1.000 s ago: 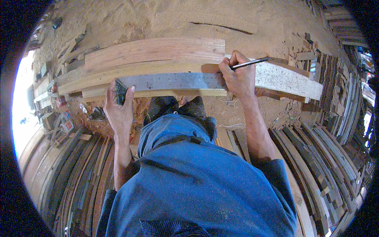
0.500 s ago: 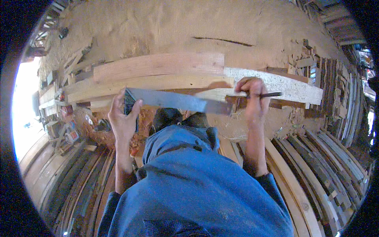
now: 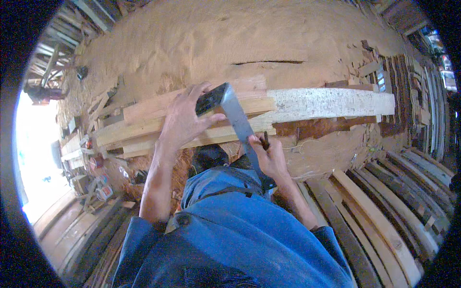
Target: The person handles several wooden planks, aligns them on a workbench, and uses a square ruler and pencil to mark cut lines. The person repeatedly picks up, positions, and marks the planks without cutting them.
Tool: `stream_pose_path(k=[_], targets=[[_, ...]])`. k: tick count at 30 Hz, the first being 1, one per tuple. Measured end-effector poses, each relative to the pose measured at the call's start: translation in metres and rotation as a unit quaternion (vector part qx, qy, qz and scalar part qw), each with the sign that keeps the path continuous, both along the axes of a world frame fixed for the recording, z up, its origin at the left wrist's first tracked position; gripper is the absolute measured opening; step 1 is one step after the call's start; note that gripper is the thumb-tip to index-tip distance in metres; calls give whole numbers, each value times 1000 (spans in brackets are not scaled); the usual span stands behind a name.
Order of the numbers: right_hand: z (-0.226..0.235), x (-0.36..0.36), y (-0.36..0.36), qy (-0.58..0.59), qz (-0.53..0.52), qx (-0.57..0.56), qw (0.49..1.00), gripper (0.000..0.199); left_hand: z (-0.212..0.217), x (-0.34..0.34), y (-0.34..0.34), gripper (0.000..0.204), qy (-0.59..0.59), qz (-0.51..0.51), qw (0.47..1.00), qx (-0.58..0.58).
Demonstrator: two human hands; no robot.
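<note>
A try square with a broad metal blade and a dark stock lies slanted across pale wooden planks in front of me. My left hand grips the stock, its thumb on the near side and its fingers along the far side. Between the fingers of my right hand is a dark, slim pencil. My right thumb and fingertips rest at the edge of the blade, whose lower end points back toward my body. Whether the pencil's tip touches wood is hidden.
A whitish, speckled board extends to the right from the planks. Rows of long timber lie on both sides of me. Stacked brown corrugated pieces stand at the far right. Sandy ground stretches beyond the planks.
The try square has swung from lying crosswise to pointing toward me, its stock moving right and away. My right hand, with the pencil, has come left and nearer, onto the blade.
</note>
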State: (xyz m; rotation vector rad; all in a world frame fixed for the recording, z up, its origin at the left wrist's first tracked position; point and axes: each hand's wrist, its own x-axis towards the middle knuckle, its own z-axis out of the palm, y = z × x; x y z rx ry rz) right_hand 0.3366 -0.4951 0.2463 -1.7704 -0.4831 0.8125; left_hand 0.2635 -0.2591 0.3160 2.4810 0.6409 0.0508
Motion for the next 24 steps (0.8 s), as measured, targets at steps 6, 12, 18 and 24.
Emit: stream_pose_path(k=[6, 12, 18, 24], targets=[[-4, -9, 15, 64, -114, -20, 991, 33, -29, 23, 7, 91, -35, -171, 979, 104], [-11, -27, 16, 64, -141, -29, 987, 31, -56, 20, 14, 80, -56, -204, 968, 135], [-13, -29, 8, 62, -149, -40, 986, 25, -70, 17, 20, 63, -105, -225, 964, 91], [-23, -2, 39, -10, -207, 7, 978, 22, -68, 17, 20, 61, -119, -243, 957, 104]])
